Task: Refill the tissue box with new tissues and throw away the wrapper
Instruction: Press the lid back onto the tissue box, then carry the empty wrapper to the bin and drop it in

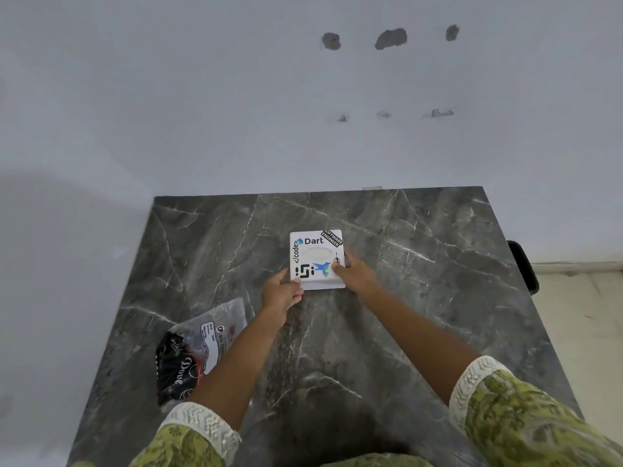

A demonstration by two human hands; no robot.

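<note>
A square white tissue box (317,259) with stickers and an oval slot on top sits near the middle of the dark marble table (421,298). My left hand (281,293) grips its near left corner. My right hand (354,273) holds its right side, thumb on the lid. A crumpled plastic wrapper (199,345), clear with a black printed end, lies flat on the table to the left of my left forearm, apart from both hands. White tissue shows faintly in the slot.
A white wall stands just behind the table's far edge. A black object (522,264) juts out past the table's right edge. Pale floor lies to the right.
</note>
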